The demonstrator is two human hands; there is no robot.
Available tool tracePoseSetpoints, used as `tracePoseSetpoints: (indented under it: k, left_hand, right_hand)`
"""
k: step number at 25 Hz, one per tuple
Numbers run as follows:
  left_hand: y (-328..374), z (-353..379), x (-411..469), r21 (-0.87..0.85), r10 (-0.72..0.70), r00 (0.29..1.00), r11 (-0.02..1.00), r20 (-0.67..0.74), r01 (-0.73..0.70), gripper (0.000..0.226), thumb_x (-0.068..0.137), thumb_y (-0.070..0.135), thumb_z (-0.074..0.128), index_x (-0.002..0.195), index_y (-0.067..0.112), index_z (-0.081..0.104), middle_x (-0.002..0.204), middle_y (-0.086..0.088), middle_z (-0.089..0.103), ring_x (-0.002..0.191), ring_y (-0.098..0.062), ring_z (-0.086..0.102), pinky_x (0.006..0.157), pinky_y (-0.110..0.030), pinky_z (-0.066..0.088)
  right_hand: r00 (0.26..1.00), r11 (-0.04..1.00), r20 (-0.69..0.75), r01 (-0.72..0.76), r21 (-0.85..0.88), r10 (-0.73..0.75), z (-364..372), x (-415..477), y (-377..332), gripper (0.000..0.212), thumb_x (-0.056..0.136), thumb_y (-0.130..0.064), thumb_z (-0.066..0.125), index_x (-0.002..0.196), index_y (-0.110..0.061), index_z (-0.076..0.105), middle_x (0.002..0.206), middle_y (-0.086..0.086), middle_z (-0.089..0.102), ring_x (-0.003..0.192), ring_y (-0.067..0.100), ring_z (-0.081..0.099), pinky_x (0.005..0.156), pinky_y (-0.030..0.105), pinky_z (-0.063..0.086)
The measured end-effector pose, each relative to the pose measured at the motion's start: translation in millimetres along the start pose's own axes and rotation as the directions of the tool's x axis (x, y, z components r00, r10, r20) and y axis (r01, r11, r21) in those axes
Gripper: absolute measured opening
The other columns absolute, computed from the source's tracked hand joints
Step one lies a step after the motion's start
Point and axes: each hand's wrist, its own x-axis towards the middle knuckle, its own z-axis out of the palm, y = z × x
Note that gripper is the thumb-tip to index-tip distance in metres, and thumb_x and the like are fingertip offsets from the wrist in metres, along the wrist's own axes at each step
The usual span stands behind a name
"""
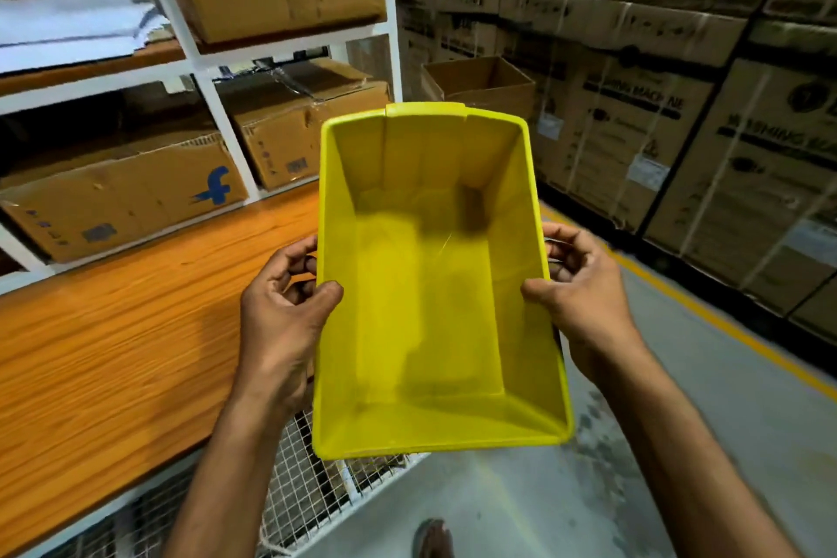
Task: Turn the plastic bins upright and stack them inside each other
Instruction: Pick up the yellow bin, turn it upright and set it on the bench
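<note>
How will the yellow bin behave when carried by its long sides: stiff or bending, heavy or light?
Probably light: the yellow bin is empty, and the left hand and right hand hold it up by its rim alone. The thin long walls may flex if squeezed. Smooth plastic could slip, though the rim helps.

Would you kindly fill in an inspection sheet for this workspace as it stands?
Surface: orange wooden shelf board at the left.
Job's things: one yellow bin, held in the air, opening toward the camera; no second bin in view.
Clutter: cardboard boxes on the white rack.
Hands: left hand grips the bin's left rim; right hand grips its right rim.
Cables: nothing seen.
Surroundings: stacked cartons at right, wire mesh under the shelf, grey floor with a yellow line.
</note>
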Motion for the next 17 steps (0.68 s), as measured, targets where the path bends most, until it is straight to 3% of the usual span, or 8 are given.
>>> tracePoseSetpoints:
  k: [3, 9, 13, 17]
  left_hand:
    - [-11, 25, 41, -0.019, -0.036, 0.999, 0.999, 0.0, 0.036, 0.05, 0.086, -0.017, 0.063, 0.117, 0.023, 0.067, 0.106, -0.001, 0.069, 0.087, -0.017, 0.064, 0.078, -0.029, 0.056]
    - [-34, 72, 129, 0.037, -0.084, 0.992, 0.995, -0.094, 0.088, 0.052, 0.084, -0.016, 0.066, 0.126, 0.014, 0.064, 0.098, -0.001, 0.068, 0.071, -0.003, 0.067, 0.064, -0.019, 0.056]
    - [-54, 85, 183, 0.062, -0.16, 0.969, 0.983, -0.188, 0.174, 0.047, 0.086, -0.014, 0.065, 0.127, 0.009, 0.064, 0.096, -0.005, 0.068, 0.06, 0.002, 0.067, 0.059, -0.02, 0.055]
    - [-82, 95, 220, 0.073, -0.227, 0.926, 0.963, -0.301, 0.26, 0.047, 0.086, -0.016, 0.064, 0.129, 0.001, 0.061, 0.094, -0.005, 0.068, 0.054, 0.003, 0.065, 0.053, -0.019, 0.053]
  right_hand:
    - [0.998, 1.0, 0.06, -0.026, 0.007, 0.026, -3, 59, 2, 0.06, 0.072, 0.024, 0.069, 0.112, -0.021, 0.064, 0.116, 0.02, 0.07, 0.095, 0.024, 0.069, 0.071, 0.034, 0.061]
    - [0.987, 0.995, 0.148, -0.045, -0.087, 0.058, 8, 182, 7, 0.061, 0.072, 0.02, 0.07, 0.115, -0.023, 0.063, 0.11, 0.012, 0.068, 0.091, 0.02, 0.068, 0.063, 0.028, 0.057]
    - [0.97, 0.987, 0.226, -0.059, -0.152, 0.093, 28, 255, 16, 0.06, 0.072, 0.022, 0.067, 0.117, -0.017, 0.064, 0.115, 0.02, 0.069, 0.075, 0.012, 0.069, 0.054, 0.026, 0.055]
    - [0.94, 0.977, 0.307, -0.095, -0.189, 0.15, 54, 310, 28, 0.06, 0.072, 0.024, 0.066, 0.122, -0.009, 0.063, 0.109, 0.023, 0.066, 0.07, 0.015, 0.065, 0.051, 0.026, 0.055]
